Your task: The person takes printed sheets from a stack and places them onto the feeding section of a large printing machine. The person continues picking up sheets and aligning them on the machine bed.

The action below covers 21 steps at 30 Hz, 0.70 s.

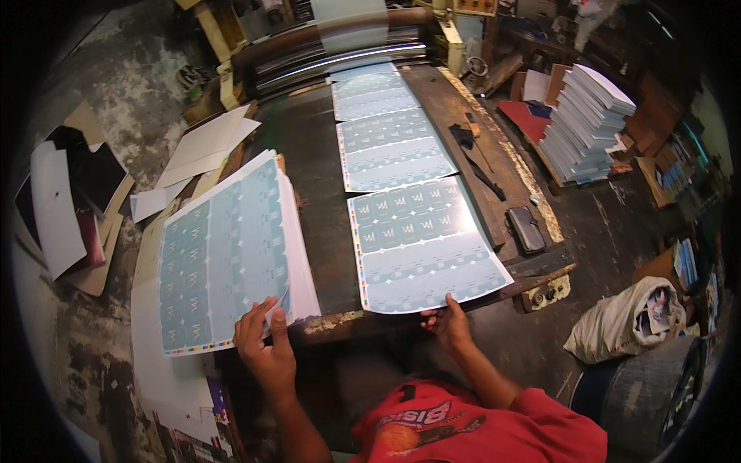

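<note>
My right hand (450, 328) pinches the near edge of a printed sheet (423, 243), thumb on top and fingers underneath. This teal and pale blue sheet lies at the near end of a row on a long dark machine table. Behind it lie a second printed sheet (394, 147) and a third sheet (374, 89) close to the rollers. To the left, a stack of printed sheets (224, 255) leans at an angle. My left hand (266, 339) is at the stack's near right corner, thumb and fingers apart, touching the edge. The top sheet's corner curls slightly there.
Metal rollers (340, 62) cross the machine's far end. A black pouch (526, 230) and a dark strap-like tool (485, 177) lie along the table's right side. A tall paper pile (587, 127) and a white sack (629, 320) stand right. Cardboard scraps (73, 208) lie left.
</note>
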Each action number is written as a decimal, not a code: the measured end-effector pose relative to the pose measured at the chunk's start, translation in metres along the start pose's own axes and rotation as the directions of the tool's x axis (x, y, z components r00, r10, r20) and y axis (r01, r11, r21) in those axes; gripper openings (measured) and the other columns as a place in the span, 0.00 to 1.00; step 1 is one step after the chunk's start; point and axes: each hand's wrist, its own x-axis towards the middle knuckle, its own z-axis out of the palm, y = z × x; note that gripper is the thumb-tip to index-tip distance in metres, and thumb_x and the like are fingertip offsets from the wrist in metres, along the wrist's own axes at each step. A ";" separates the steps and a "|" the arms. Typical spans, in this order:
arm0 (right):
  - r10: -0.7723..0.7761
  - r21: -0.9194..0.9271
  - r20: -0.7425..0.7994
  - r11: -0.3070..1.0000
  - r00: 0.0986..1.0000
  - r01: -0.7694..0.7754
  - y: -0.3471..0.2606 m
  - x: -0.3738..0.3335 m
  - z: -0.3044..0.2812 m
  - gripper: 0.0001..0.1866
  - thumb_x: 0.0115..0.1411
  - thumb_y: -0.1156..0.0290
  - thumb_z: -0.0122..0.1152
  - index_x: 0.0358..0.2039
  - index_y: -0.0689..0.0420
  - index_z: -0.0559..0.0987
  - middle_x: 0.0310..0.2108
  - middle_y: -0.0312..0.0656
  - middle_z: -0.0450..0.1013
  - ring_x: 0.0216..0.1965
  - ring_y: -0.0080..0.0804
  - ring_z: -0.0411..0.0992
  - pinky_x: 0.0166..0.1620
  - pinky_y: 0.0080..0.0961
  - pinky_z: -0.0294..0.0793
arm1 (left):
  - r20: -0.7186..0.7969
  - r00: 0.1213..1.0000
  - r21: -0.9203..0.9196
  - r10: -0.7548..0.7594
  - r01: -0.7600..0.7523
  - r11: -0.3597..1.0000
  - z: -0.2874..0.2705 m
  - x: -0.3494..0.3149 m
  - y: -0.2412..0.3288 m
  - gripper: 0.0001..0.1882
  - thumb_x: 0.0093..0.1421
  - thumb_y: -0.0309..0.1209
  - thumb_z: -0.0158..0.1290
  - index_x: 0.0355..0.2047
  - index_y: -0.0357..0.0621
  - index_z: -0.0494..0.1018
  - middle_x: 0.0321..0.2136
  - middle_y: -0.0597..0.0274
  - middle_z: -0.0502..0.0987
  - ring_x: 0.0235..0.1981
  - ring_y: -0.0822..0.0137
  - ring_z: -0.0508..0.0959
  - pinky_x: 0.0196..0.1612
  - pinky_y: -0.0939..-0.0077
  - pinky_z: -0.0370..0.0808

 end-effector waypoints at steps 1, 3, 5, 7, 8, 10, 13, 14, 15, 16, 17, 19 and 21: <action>-0.020 -0.003 -0.017 1.000 1.000 0.020 0.000 0.001 0.004 0.29 0.67 0.44 0.43 0.45 0.62 0.70 0.32 0.47 0.75 0.27 0.28 0.69 0.42 0.37 0.74 | 0.006 1.000 -0.032 -0.008 0.008 0.999 -0.001 0.000 -0.001 0.13 0.64 0.35 0.54 0.40 0.37 0.78 0.38 0.55 0.80 0.42 0.55 0.76 0.49 0.61 0.68; -0.060 0.009 0.000 0.998 0.998 0.060 0.010 0.012 -0.004 0.29 0.67 0.44 0.42 0.44 0.63 0.71 0.38 0.47 0.75 0.28 0.28 0.70 0.42 0.37 0.74 | 0.011 1.000 -0.038 0.020 -0.020 0.999 -0.002 0.000 -0.007 0.15 0.67 0.36 0.51 0.40 0.34 0.77 0.36 0.56 0.79 0.39 0.61 0.75 0.46 0.68 0.70; -0.082 0.029 0.003 0.996 0.997 0.081 0.011 0.012 -0.005 0.28 0.68 0.45 0.42 0.49 0.61 0.68 0.40 0.46 0.75 0.28 0.28 0.71 0.41 0.37 0.75 | 0.060 0.973 -0.158 -0.224 0.231 0.960 -0.007 -0.002 -0.014 0.16 0.68 0.36 0.50 0.40 0.33 0.77 0.37 0.56 0.79 0.42 0.62 0.76 0.49 0.69 0.69; -0.117 0.049 -0.012 0.992 0.993 0.117 0.009 0.007 0.004 0.30 0.68 0.47 0.42 0.64 0.51 0.56 0.48 0.46 0.72 0.28 0.27 0.72 0.41 0.37 0.75 | 0.017 0.903 -0.542 -0.430 0.370 0.755 -0.006 0.001 -0.018 0.16 0.69 0.36 0.49 0.43 0.34 0.78 0.41 0.54 0.79 0.48 0.63 0.75 0.54 0.71 0.68; -0.132 0.043 -0.003 0.990 0.991 0.132 0.008 0.004 0.007 0.31 0.68 0.47 0.42 0.66 0.48 0.53 0.51 0.47 0.71 0.28 0.27 0.72 0.41 0.37 0.76 | -0.049 0.886 -0.685 -0.462 0.307 0.661 -0.009 0.005 -0.017 0.16 0.69 0.36 0.49 0.43 0.34 0.78 0.42 0.54 0.79 0.49 0.63 0.75 0.54 0.70 0.68; -0.170 0.035 0.005 0.985 0.985 0.170 0.005 0.001 0.008 0.35 0.68 0.48 0.43 0.70 0.42 0.45 0.55 0.48 0.69 0.27 0.26 0.72 0.42 0.37 0.76 | -0.145 0.831 -0.897 -0.537 0.118 0.425 -0.017 0.013 -0.010 0.17 0.69 0.37 0.49 0.42 0.33 0.77 0.44 0.55 0.78 0.49 0.63 0.75 0.55 0.69 0.68; -0.183 0.038 -0.014 0.982 0.983 0.184 0.000 -0.003 0.013 0.36 0.68 0.49 0.43 0.70 0.46 0.45 0.58 0.48 0.66 0.30 0.26 0.72 0.43 0.36 0.75 | -0.118 0.970 -0.536 -0.211 0.117 0.836 -0.018 -0.002 -0.005 0.15 0.67 0.38 0.50 0.41 0.39 0.79 0.45 0.53 0.79 0.49 0.59 0.76 0.56 0.68 0.66; -0.182 0.038 -0.022 0.982 0.983 0.183 -0.005 -0.007 0.015 0.35 0.68 0.49 0.44 0.70 0.47 0.48 0.58 0.47 0.66 0.31 0.26 0.72 0.44 0.36 0.75 | -0.043 0.996 -0.365 -0.078 0.057 0.929 -0.018 -0.005 0.004 0.15 0.67 0.38 0.50 0.40 0.40 0.80 0.44 0.53 0.79 0.48 0.58 0.76 0.56 0.68 0.65; -0.164 0.052 0.080 0.986 0.983 0.160 -0.011 -0.010 0.019 0.36 0.67 0.49 0.46 0.69 0.49 0.50 0.58 0.48 0.66 0.32 0.27 0.73 0.45 0.36 0.75 | 0.027 0.999 -0.310 0.033 -0.023 0.950 -0.022 -0.005 0.018 0.13 0.64 0.39 0.53 0.37 0.45 0.81 0.40 0.58 0.81 0.47 0.56 0.77 0.58 0.62 0.63; -0.142 0.064 0.182 0.989 0.973 0.133 -0.022 -0.017 0.026 0.36 0.66 0.49 0.48 0.69 0.51 0.52 0.58 0.50 0.66 0.34 0.28 0.73 0.46 0.35 0.75 | 0.090 0.982 -0.320 0.167 -0.130 0.938 -0.024 -0.004 0.018 0.13 0.63 0.41 0.54 0.36 0.47 0.82 0.40 0.60 0.82 0.47 0.56 0.78 0.58 0.59 0.62; -0.117 0.071 0.279 0.992 0.953 0.101 -0.030 -0.024 0.031 0.36 0.66 0.49 0.49 0.68 0.53 0.55 0.58 0.51 0.66 0.36 0.29 0.74 0.47 0.35 0.74 | 0.151 0.944 -0.337 0.292 -0.229 0.913 -0.026 -0.005 0.016 0.13 0.61 0.42 0.56 0.36 0.48 0.82 0.39 0.63 0.82 0.47 0.56 0.78 0.58 0.56 0.61; -0.161 0.090 0.498 0.987 0.852 0.133 -0.042 -0.036 0.045 0.38 0.62 0.47 0.54 0.66 0.55 0.59 0.57 0.49 0.67 0.39 0.31 0.73 0.48 0.35 0.73 | 0.270 0.860 -0.391 0.432 -0.312 0.866 -0.026 -0.009 0.017 0.15 0.54 0.49 0.60 0.34 0.55 0.83 0.40 0.69 0.82 0.50 0.58 0.77 0.61 0.45 0.56; -0.156 0.107 0.597 0.988 0.787 0.115 -0.047 -0.050 0.046 0.42 0.55 0.47 0.63 0.63 0.57 0.62 0.53 0.46 0.68 0.46 0.37 0.72 0.52 0.37 0.71 | 0.376 0.770 -0.331 0.516 -0.408 0.851 -0.027 -0.015 0.027 0.17 0.51 0.51 0.61 0.34 0.56 0.83 0.40 0.70 0.82 0.53 0.58 0.76 0.62 0.44 0.53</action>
